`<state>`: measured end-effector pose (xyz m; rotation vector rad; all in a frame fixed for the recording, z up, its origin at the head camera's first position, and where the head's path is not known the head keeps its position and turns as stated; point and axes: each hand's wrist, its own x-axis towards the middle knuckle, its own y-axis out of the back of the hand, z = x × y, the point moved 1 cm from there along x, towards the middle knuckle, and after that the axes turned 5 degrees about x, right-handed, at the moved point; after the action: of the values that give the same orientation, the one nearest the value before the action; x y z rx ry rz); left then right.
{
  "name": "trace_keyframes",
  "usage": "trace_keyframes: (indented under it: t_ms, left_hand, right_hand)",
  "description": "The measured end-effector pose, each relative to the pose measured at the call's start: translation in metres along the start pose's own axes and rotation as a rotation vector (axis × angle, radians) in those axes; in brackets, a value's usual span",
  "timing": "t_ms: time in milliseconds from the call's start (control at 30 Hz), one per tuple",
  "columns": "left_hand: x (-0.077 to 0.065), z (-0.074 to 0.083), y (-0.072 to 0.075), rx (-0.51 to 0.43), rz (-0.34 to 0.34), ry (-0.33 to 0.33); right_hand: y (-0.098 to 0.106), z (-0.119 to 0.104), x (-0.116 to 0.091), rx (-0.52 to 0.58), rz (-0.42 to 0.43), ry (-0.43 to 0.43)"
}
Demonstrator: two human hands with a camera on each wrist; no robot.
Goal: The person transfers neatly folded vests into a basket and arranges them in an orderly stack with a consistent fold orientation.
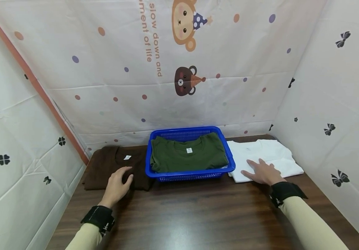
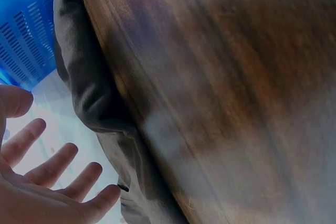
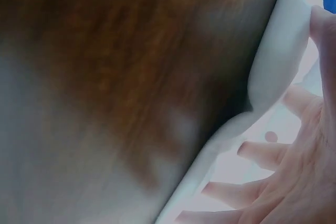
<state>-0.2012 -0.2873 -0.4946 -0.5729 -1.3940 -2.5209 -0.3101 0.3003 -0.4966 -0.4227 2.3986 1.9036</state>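
The left hand [image 1: 116, 186], fingers parted and bare, is over the brown shirt [image 1: 101, 170] folded near the table's [image 1: 195, 208] far left corner. The right hand [image 1: 265, 173] spreads its fingers apart over the white shirt [image 1: 270, 152] near the far right corner; I cannot tell whether either touches cloth. Between them, along the far edge's middle, a blue basket [image 1: 185, 177] holds a green shirt [image 1: 182, 160].

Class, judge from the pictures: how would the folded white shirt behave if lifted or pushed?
The white shirt would probably sag and start unfolding, since its front edge curves softly in the right wrist view. It seems unlikely to roll or tip, because it lies flat on the table.
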Motion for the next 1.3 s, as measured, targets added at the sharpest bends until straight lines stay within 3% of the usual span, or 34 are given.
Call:
trace_keyframes:
  t_ms: [467, 800, 1067, 1300]
  left_hand:
    - [0.003, 0.001, -0.002, 0.001, -0.011, 0.009]
    - [0.004, 0.003, -0.004, -0.004, -0.038, 0.026]
    - [0.003, 0.003, -0.003, -0.008, -0.013, 0.014]
    - [0.001, 0.0, -0.003, -0.008, -0.006, 0.008]
  right_hand:
    - [-0.007, 0.005, -0.045, -0.036, 0.067, 0.031]
    - [-0.007, 0.006, -0.073, -0.049, 0.069, 0.072]
    - [-0.014, 0.006, -0.1, -0.056, 0.122, 0.103]
    - [-0.024, 0.004, -0.123, -0.051, 0.117, 0.055]
